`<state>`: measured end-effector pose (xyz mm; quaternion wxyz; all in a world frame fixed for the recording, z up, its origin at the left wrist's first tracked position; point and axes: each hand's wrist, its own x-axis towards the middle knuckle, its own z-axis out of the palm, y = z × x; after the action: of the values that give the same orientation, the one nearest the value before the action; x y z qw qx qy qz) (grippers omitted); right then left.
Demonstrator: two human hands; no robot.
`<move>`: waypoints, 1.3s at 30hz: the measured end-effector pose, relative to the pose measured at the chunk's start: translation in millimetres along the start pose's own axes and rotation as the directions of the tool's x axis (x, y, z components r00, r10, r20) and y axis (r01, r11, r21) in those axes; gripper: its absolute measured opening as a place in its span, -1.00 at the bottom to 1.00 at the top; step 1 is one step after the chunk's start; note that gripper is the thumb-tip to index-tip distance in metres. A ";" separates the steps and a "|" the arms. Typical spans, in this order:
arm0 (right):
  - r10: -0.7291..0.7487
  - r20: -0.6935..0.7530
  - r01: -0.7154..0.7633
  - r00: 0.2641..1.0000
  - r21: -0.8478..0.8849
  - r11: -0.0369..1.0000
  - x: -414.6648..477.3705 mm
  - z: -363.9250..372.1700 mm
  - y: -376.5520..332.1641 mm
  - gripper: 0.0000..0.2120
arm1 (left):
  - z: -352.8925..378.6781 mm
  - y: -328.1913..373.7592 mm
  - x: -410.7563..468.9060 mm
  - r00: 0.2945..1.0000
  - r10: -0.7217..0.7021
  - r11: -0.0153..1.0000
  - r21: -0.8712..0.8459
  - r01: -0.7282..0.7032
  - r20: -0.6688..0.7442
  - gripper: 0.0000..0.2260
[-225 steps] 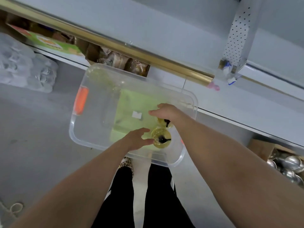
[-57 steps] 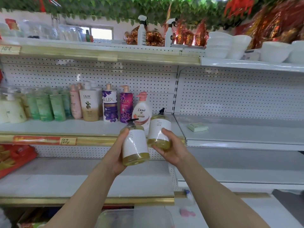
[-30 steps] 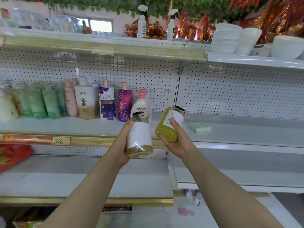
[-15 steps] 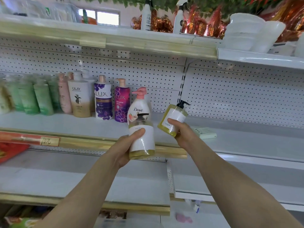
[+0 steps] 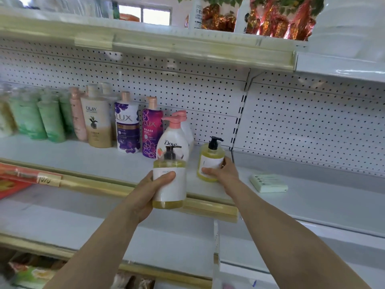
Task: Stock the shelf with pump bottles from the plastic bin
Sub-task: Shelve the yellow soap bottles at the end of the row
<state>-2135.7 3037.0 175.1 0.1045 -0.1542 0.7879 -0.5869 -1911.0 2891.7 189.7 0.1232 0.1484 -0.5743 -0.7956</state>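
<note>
Two yellow pump bottles with white labels and black pumps are in my hands. My left hand (image 5: 145, 195) grips one pump bottle (image 5: 169, 180) upright in front of the middle shelf's gold edge (image 5: 116, 189). My right hand (image 5: 224, 174) grips the other pump bottle (image 5: 210, 159) upright over the white shelf board (image 5: 104, 159), just right of the Dove bottle (image 5: 174, 140); whether its base touches the board I cannot tell. The plastic bin is out of view.
Lux (image 5: 127, 128), Olay (image 5: 96, 122) and several green bottles (image 5: 39, 119) line the shelf to the left. A pale green box (image 5: 268, 183) lies on the shelf to the right. The pegboard back wall and an upper shelf (image 5: 187, 51) close in above.
My right hand has moved forward and turned its tilted bottle upright beside the Dove bottle. My left hand has kept its bottle upright, nearer the shelf edge. The view has come closer to the shelf.
</note>
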 end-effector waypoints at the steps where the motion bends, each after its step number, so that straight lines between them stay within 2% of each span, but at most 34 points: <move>1: -0.015 0.010 0.015 1.000 -0.026 1.000 5.7 1.4 0.2 -0.22 | 0.7 -0.3 2.4 1.000 0.005 1.000 -0.008 -0.005 0.003 -0.30; 4: -0.037 0.027 0.039 0.999 -0.063 0.997 22.5 5.5 -0.1 -0.16 | 3.0 -1.0 8.7 1.000 0.021 1.000 -0.016 -0.021 0.000 -0.32; 14: -0.045 0.062 0.058 0.997 -0.226 0.972 42.6 4.0 -3.8 -0.16 | 5.7 -0.5 11.5 0.999 0.037 0.999 -0.013 -0.037 -0.022 -0.35; 18: 0.072 0.099 -0.059 0.992 -0.126 0.990 27.6 -0.6 -15.6 -0.12 | 8.1 -0.5 7.8 1.000 0.022 1.000 -0.019 -0.022 0.005 -0.34; 20: 0.078 0.010 -0.077 0.997 -0.049 0.996 9.3 -3.1 -29.7 -0.13 | 11.3 0.8 5.2 0.999 0.010 1.000 -0.020 -0.009 0.036 -0.42; 22: 0.037 -0.063 -0.036 0.997 0.011 0.999 -15.8 -5.2 -46.3 -0.28 | 16.6 2.6 3.1 0.998 -0.002 0.999 -0.032 0.004 0.065 -0.46; 24: 0.007 0.027 -0.009 1.000 0.075 0.997 -42.2 -8.3 -64.2 -0.53 | 23.6 4.9 2.5 0.997 -0.012 0.999 -0.043 0.016 0.083 -0.45; 27: 0.004 0.346 -0.057 0.938 0.141 0.988 -79.6 -13.1 -81.5 -0.51 | 34.0 6.1 2.1 0.992 -0.031 0.998 -0.045 0.037 0.125 -0.44; 29: -0.037 0.442 -0.013 0.896 0.111 0.994 -95.5 -16.9 -84.6 -0.58 | 40.3 6.0 1.6 0.987 -0.033 0.998 -0.045 0.041 0.158 -0.46; 31: -0.050 0.476 0.011 0.878 0.083 0.997 -103.0 -21.4 -81.3 -0.54 | 45.9 6.7 0.8 0.984 -0.045 0.997 -0.052 0.055 0.173 -0.48; 33: -0.022 0.500 -0.003 0.866 0.048 0.999 -105.3 -24.5 -76.5 -0.35 | 51.5 9.3 -1.1 0.981 -0.052 0.996 -0.060 0.064 0.189 -0.52; 35: 0.005 0.503 -0.010 0.864 0.007 1.000 -103.8 -26.1 -74.2 -0.24 | 56.4 13.5 -3.9 0.976 -0.044 0.994 -0.090 0.064 0.212 -0.61; 37: -0.002 0.493 0.002 0.870 0.001 1.000 -100.9 -27.4 -76.4 -0.23 | 59.1 18.4 -4.3 0.976 -0.024 0.991 -0.120 0.051 0.219 -0.68; 39: -0.014 0.485 0.004 0.874 0.022 1.000 -98.6 -27.6 -82.9 -0.32 | 58.8 23.8 -1.7 0.976 0.007 0.994 -0.110 0.017 0.216 -0.71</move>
<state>-2043.5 3075.8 260.8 0.2975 -0.2991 0.7298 -0.5379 -1931.1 2936.5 229.9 0.0660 0.0555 -0.5388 -0.8380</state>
